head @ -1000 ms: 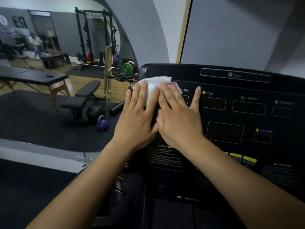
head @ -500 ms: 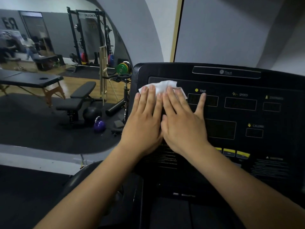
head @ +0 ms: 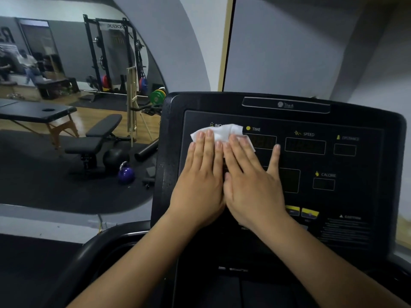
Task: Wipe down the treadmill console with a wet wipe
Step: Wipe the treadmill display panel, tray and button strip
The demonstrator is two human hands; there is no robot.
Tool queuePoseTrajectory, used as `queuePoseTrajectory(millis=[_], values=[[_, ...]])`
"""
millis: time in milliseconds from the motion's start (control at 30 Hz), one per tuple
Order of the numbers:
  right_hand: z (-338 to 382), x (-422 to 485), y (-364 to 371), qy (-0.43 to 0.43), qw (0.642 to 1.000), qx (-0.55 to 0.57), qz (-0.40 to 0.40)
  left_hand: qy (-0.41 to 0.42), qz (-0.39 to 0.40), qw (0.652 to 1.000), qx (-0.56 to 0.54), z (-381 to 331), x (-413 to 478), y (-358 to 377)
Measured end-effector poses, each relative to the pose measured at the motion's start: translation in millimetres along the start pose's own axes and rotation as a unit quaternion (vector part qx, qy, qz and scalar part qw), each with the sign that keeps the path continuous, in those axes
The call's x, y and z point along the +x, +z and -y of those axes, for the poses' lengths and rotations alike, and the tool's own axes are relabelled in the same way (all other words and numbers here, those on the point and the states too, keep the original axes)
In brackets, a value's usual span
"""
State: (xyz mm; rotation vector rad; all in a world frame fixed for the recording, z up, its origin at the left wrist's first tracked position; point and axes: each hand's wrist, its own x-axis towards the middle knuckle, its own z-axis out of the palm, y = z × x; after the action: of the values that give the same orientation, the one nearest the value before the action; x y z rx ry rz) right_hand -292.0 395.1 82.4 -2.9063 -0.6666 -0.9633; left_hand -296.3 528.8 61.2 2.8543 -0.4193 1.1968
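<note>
Wipe (head: 223, 131): white, crumpled, lying flat on the upper left of the console (head: 360, 121) face. It covers most of the "INC…" label and reaches toward the "TIME" label.

Left hand (head: 200, 178): flat, palm down, fingers straight and close together, with the fingertips pressing on the left part of the wipe. Nothing is gripped.

Right hand (head: 252, 182): flat, palm down, just beside the left hand and touching it along the inner edge. The longer fingers press on the right part of the wipe. The little finger is spread apart from the others and rests on bare console below "TIME". Nothing is gripped.

Console: black, tilted toward the viewer, display windows dark. Labels legible are TIME, SPEED and CALORIE; a fourth at the upper right is blurred. Yellow buttons (head: 309, 213) sit just right of the right wrist, with a caution text block further right, too small to read.

Surroundings, left of the console:
- bench (head: 97, 138) on a dark floor mat
- black ball (head: 115, 157) and purple kettlebell (head: 126, 173) near the bench
- massage table (head: 37, 112) further left
- rack (head: 113, 56) at the back, its lettering reading reversed
- green plates (head: 158, 96) near the console's top left corner

Grey wall behind the console.
</note>
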Motion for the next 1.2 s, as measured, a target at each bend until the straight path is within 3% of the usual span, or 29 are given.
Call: queuePoseTrajectory(millis=[200, 433, 633, 900, 1200], values=[[-13, -48, 11, 0.0, 1.0, 0.008, 0.021, 0.032, 0.02, 0.999, -0.026, -30, -33, 12], [-43, -18, -6, 0.046, 0.999, 0.003, 0.005, 0.041, 0.003, 0.999, -0.012, -42, 19, 7], [-51, -67, 7, 0.037, 0.999, 0.016, 0.007, 0.068, 0.018, 0.997, -0.041, -70, -15, 18], [-85, -36, -9, 0.082, 0.997, -0.008, 0.005, 0.07, 0.001, 0.997, -0.016, -84, 39, 17], [-105, -78, -1, 0.097, 0.995, 0.004, 0.007, 0.099, -0.003, 0.995, -0.027, -120, 19, 31]])
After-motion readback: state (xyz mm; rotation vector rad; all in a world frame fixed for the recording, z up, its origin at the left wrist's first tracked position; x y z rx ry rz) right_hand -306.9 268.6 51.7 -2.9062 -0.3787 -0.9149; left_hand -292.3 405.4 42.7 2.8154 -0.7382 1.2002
